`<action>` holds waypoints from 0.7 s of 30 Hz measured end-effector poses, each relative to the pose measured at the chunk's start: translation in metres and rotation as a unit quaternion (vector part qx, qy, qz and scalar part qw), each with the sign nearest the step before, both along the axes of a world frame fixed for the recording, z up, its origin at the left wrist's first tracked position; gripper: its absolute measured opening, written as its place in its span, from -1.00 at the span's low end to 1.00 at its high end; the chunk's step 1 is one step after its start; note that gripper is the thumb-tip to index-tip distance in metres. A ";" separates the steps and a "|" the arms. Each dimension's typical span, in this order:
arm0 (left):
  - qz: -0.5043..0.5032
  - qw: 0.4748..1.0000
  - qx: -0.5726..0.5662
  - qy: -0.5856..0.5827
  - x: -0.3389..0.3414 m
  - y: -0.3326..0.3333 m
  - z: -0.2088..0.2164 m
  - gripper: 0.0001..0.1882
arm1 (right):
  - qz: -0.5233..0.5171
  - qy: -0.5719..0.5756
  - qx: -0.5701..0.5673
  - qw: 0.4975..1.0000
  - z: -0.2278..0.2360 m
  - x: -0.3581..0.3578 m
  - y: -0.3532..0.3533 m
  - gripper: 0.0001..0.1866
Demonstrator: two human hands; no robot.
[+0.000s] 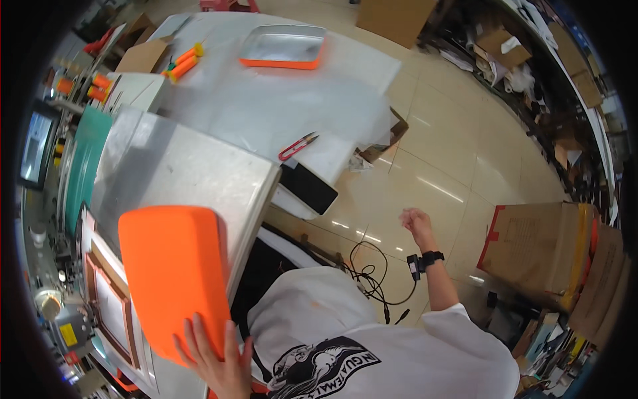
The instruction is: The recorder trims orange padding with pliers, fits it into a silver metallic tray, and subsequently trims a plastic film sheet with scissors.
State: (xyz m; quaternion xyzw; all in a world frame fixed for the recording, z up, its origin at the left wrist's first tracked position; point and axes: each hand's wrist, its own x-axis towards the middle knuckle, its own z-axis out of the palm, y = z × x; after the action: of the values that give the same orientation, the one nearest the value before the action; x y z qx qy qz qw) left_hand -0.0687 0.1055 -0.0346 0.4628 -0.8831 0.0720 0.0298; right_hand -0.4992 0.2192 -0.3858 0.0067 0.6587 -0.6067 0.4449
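A bright orange rounded case (174,272) lies on the metal machine table (193,156), its smooth side up. My left hand (216,362) rests on the case's near end, fingers spread over the surface and the thumb beside its edge. Out to the right, above the tiled floor, is my right hand (417,223) with its fingers curled in. Whether anything small sits in those fingers is hidden. On the white side table, red-handled thread snips (298,146) lie beside a black phone (308,188).
An orange-rimmed tray (282,48) stands at the far side, and orange thread spools (184,66) lie left of it. A brown-edged frame (109,299) is left of the case. Cables (372,272) coil on the floor; a large carton (531,246) stands right.
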 end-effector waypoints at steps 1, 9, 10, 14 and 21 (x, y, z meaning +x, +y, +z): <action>0.008 0.999 -0.010 -0.036 -0.003 -0.002 0.001 -0.28 | -0.065 0.028 0.002 0.998 -0.014 -0.005 -0.004 -0.75; 0.069 0.993 -0.061 -0.077 -0.014 -0.013 0.002 -0.25 | -0.221 0.083 0.002 0.972 -0.104 -0.107 -0.147 -0.67; 0.066 0.993 -0.063 -0.078 -0.010 -0.014 0.005 -0.24 | -0.231 0.052 0.003 0.972 -0.109 -0.111 -0.160 -0.65; 0.155 0.979 -0.122 0.057 0.001 -0.010 0.040 -0.38 | 0.201 0.066 0.139 0.968 -0.052 -0.089 -0.176 -0.56; 0.285 0.742 -0.110 0.597 0.020 -0.002 0.072 -0.38 | 0.063 0.424 -0.119 0.896 0.168 -0.027 -0.206 -0.77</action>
State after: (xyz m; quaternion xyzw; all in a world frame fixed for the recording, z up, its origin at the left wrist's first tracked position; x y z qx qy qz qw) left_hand -0.0487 0.1035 0.0372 0.6345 -0.4973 -0.1176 0.5799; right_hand -0.5263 0.0135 -0.2173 -0.3458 0.7069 -0.5963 0.1585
